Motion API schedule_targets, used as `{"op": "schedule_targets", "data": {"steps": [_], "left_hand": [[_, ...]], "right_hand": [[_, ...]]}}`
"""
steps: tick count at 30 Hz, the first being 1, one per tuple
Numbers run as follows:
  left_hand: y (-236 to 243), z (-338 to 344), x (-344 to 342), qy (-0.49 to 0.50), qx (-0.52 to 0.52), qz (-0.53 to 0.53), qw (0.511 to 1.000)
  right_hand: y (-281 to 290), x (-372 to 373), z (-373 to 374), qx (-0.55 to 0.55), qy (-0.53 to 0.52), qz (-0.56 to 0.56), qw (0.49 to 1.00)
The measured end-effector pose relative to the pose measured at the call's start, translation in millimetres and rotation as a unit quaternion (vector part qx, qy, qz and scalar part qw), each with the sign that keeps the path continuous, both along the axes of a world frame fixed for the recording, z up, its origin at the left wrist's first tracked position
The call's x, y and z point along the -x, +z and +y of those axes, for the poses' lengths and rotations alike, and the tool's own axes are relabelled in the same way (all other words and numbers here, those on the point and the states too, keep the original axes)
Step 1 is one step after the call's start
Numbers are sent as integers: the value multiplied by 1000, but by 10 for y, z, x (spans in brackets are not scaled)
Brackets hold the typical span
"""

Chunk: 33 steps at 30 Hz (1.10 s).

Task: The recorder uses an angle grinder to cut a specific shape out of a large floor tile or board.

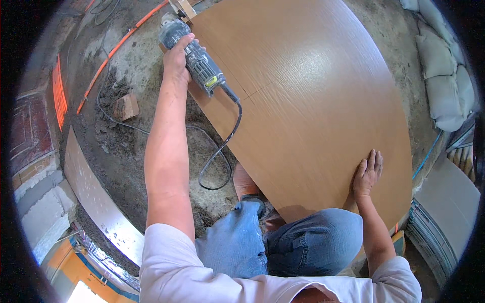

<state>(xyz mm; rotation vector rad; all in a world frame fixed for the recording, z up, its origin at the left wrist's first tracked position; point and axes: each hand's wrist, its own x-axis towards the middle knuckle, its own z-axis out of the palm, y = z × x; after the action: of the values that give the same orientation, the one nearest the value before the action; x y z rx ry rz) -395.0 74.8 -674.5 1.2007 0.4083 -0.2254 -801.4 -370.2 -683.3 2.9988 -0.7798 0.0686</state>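
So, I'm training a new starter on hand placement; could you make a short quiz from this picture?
1. Which hand holds the angle grinder?
2. True or false: the right hand grips the power cord.
3. The small block lies: A) on the person's knee; B) on the ground, left of the wood-grain panel; C) on top of the panel.

Key: 1. The left hand. 2. False; it rests spread on the panel. 3. B.
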Motion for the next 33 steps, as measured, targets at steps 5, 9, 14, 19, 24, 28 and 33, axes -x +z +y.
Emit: {"op": "schedule_targets", "data": {"steps": [5, 9, 14, 19, 24, 28, 33], "left_hand": [[-10, 10, -16, -8, -1, 5, 1000], [-18, 2, -19, -8, -8, 6, 1000], [-15, -4, -20, -2, -4, 14, 1000], [-17, -8, -10, -6, -7, 7, 1000], [-13, -6, -12, -1, -16, 5, 1000], [-15, -24, 12, -4, -11, 11, 1000], [-16, -3, 22, -9, -5, 15, 1000]], "right_hand": [[-19, 1, -15, 7, 6, -7, 1000], [-34, 13, -44, 14, 8, -6, 1000], [-54, 17, -58, 16, 19, -14, 1000], [-16, -6, -21, 16, 12, -12, 1000], [3, -36, -12, -2, 6, -11, 1000], [4, -24, -25, -1, 6, -8, 1000], [-21, -29, -42, 3, 9, -7, 1000]]}}
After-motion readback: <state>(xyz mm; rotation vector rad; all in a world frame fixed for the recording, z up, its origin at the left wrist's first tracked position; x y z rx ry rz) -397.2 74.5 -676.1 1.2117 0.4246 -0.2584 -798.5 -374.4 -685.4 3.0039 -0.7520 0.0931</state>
